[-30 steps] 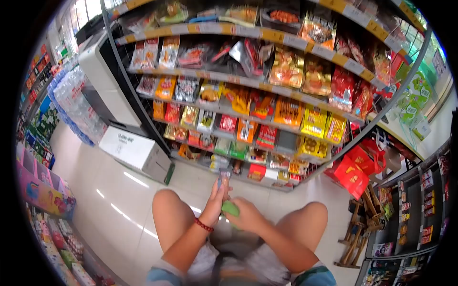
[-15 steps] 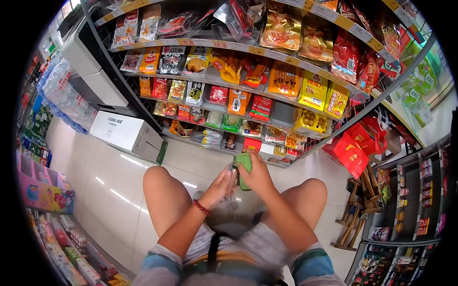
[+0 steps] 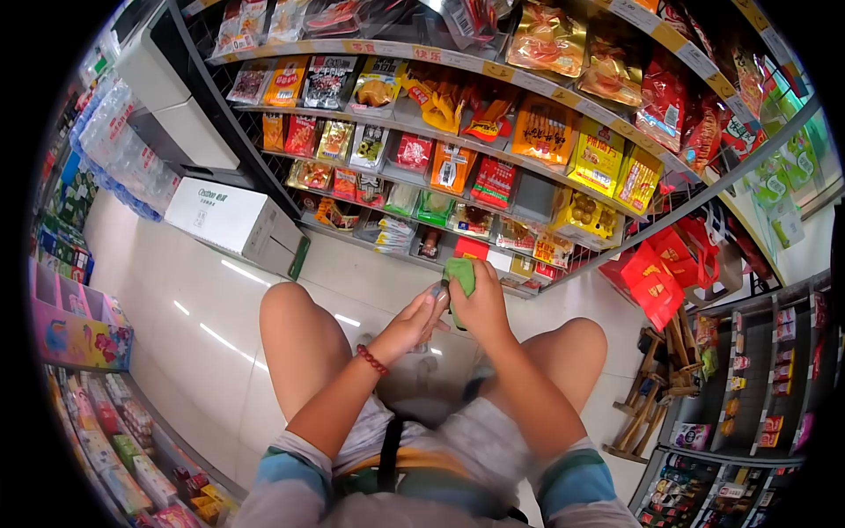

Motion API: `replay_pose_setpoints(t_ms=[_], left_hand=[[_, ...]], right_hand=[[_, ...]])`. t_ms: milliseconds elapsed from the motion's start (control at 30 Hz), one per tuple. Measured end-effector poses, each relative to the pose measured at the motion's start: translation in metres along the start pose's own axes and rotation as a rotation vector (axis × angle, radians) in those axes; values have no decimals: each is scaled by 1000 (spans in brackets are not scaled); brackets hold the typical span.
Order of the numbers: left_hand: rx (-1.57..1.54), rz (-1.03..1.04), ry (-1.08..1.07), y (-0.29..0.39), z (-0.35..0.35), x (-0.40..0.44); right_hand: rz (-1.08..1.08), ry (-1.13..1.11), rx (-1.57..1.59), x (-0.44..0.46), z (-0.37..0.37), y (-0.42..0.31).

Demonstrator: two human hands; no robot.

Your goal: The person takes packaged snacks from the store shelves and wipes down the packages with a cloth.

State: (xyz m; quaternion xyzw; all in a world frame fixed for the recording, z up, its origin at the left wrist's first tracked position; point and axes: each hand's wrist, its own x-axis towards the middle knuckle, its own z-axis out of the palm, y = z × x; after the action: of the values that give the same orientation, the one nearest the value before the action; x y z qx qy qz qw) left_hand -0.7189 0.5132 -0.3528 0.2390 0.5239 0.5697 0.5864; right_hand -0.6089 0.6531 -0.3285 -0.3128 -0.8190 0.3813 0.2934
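Observation:
Between my knees, my two hands meet in front of the lowest shelves. My right hand [image 3: 481, 304] is closed round a green cloth [image 3: 459, 274], which bunches out above its fingers. My left hand [image 3: 414, 322], with a red bead bracelet [image 3: 371, 360] at its wrist, has its fingers pressed together close beside the cloth. A small dark thing shows at the left fingertips, partly covered, and I cannot make out what it is.
A shelf rack [image 3: 493, 66] of packaged snacks stands ahead. On the floor at left is a white box [image 3: 216, 216], near wrapped bottles [image 3: 123, 145]. Red bags [image 3: 651, 277] and wooden stools [image 3: 651, 396] are at right, beside another shelf unit [image 3: 753, 378].
My head view has shifted a little. Both hands sit slightly higher and further right in view, and the cloth now shows mostly above my right fingers rather than hanging beneath them.

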Motion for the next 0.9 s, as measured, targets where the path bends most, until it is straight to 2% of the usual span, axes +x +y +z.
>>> replay_pose_setpoints(t_ms=[33, 100, 200, 300, 400, 467, 567, 667, 900], left_hand=[[45, 64, -16, -1, 2, -1], [35, 2, -40, -2, -10, 0], [-36, -71, -41, -3, -20, -1], [-89, -99, -11, -3, -23, -7], [-259, -81, 35, -3, -17, -6], [-413, 50, 79, 7, -12, -10], [-522, -3, 27, -3, -26, -8], [-429, 107, 103, 3, -23, -11], [-521, 150, 136, -1, -33, -5]], right_hand=[[4, -9, -4, -2, 1, 1], [-132, -50, -25, -7, 3, -2], [-120, -167, 26, -16, 2, -16], [-131, -192, -8, -26, 8, -25], [-168, -314, -14, -40, 16, -31], [-183, -345, 6, -49, 22, -37], [-215, -372, 41, -57, 25, -42], [-216, -402, 39, -58, 23, -47], [-183, -540, -5, -55, 14, -52]])
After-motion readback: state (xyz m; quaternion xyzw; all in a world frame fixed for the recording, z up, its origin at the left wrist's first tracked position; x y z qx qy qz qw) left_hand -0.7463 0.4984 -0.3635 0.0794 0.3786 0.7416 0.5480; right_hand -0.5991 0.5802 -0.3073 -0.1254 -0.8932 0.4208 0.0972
